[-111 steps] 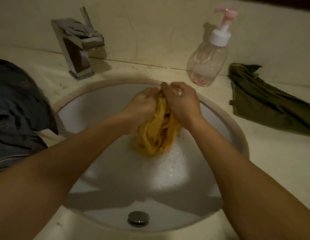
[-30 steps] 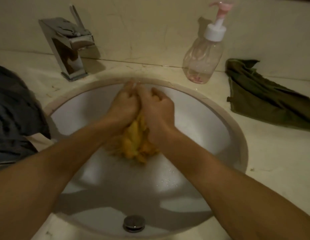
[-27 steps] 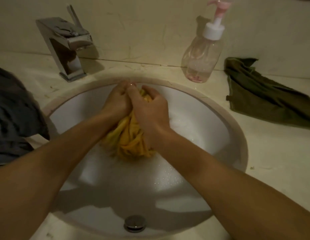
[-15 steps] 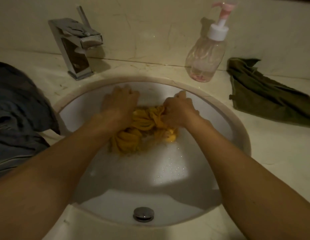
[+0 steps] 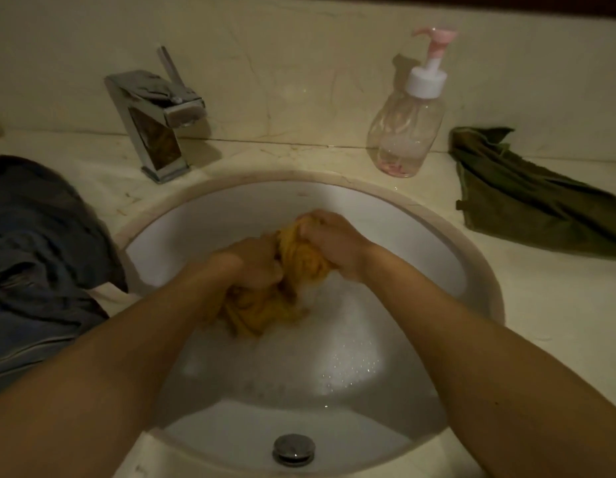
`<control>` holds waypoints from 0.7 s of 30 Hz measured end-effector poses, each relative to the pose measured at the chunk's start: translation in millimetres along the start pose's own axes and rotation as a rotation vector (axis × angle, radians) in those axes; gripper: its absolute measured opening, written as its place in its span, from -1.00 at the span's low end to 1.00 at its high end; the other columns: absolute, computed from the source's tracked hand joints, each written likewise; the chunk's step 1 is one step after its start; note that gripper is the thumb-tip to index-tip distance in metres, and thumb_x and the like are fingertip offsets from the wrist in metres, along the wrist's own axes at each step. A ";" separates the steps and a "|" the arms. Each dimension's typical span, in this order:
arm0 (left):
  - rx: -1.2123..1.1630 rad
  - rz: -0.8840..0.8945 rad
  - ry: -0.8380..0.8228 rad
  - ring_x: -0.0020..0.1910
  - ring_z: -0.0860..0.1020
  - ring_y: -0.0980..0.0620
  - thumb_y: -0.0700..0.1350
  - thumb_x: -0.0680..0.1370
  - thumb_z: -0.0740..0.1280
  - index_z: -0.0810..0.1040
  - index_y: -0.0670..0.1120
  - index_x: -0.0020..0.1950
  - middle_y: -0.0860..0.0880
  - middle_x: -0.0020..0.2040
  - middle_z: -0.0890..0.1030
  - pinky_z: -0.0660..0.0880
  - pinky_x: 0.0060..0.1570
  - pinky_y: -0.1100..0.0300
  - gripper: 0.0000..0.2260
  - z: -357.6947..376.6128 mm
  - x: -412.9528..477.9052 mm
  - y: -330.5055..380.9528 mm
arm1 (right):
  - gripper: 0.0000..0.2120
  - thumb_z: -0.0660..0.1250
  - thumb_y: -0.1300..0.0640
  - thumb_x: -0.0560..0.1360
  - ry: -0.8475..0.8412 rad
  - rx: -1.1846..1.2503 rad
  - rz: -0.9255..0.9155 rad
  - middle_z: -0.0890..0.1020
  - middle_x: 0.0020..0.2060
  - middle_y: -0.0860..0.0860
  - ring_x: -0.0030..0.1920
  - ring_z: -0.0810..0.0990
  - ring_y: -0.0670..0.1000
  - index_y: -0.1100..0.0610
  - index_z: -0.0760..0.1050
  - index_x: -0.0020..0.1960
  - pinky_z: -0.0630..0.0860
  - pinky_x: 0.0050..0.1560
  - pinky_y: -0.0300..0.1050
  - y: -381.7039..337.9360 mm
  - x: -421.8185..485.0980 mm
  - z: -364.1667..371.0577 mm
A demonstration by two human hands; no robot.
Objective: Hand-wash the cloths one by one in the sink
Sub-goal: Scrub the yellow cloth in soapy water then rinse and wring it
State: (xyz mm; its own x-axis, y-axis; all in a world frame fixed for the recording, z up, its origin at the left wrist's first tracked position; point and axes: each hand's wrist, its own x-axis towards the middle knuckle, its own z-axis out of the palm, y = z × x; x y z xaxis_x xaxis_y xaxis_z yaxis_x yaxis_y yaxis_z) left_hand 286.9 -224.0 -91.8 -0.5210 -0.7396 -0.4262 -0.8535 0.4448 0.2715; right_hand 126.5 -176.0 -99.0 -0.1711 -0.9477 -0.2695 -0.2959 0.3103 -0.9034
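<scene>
Mid-frame, we are seeing the left hand (image 5: 256, 262) and right hand (image 5: 335, 244) both gripping the bunched yellow cloth (image 5: 292, 270), fingers curled into it. It is hanging over suds inside the sink (image 5: 478, 270). A green cloth (image 5: 540, 205) is lying on the bench (image 5: 558, 305), right of frame.

Bare left hand (image 5: 254, 260), bare right hand (image 5: 334, 243); left forearm (image 5: 134, 357), right forearm (image 5: 454, 339) uncovered back from fingers to frame edge.
</scene>
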 end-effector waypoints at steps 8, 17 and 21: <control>-1.053 -0.080 0.600 0.03 0.60 0.03 0.10 0.54 0.37 0.47 0.02 0.40 0.02 0.18 0.60 0.61 0.06 0.06 -0.55 -20.4 -3.0 33.5 | -0.65 0.31 -0.25 0.51 0.234 0.345 0.050 0.71 -0.11 0.11 -0.04 0.69 0.12 0.02 0.61 0.00 0.66 0.09 0.16 -34.7 -26.6 20.6; -1.090 0.116 0.461 0.13 0.63 -0.01 0.08 0.68 0.19 0.52 0.08 0.34 0.01 0.16 0.66 0.58 0.15 0.00 -0.72 11.1 -34.4 80.9 | -0.73 0.23 -0.04 0.58 0.499 0.301 0.153 0.67 -0.09 0.08 0.01 0.62 0.16 0.09 0.61 -0.10 0.52 0.00 0.05 -37.3 -22.9 4.9; -0.951 -0.058 0.587 0.45 0.39 -0.09 0.15 0.64 0.14 0.34 -0.01 0.55 -0.07 0.50 0.41 0.32 0.47 -0.03 -0.50 -11.7 -20.4 56.1 | -0.72 0.23 -0.10 0.49 0.438 0.473 0.158 0.68 -0.11 0.09 -0.01 0.66 0.20 0.04 0.60 0.00 0.61 0.10 0.14 -40.4 -36.0 28.2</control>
State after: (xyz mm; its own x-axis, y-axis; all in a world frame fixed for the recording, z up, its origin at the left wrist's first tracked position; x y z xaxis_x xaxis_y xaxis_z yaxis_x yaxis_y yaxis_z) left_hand 249.8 -190.0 -57.7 -0.1800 -0.9822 -0.0541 -0.3894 0.0206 0.9209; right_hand 171.2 -156.6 -62.2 -0.5744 -0.7443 -0.3407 0.1914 0.2825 -0.9400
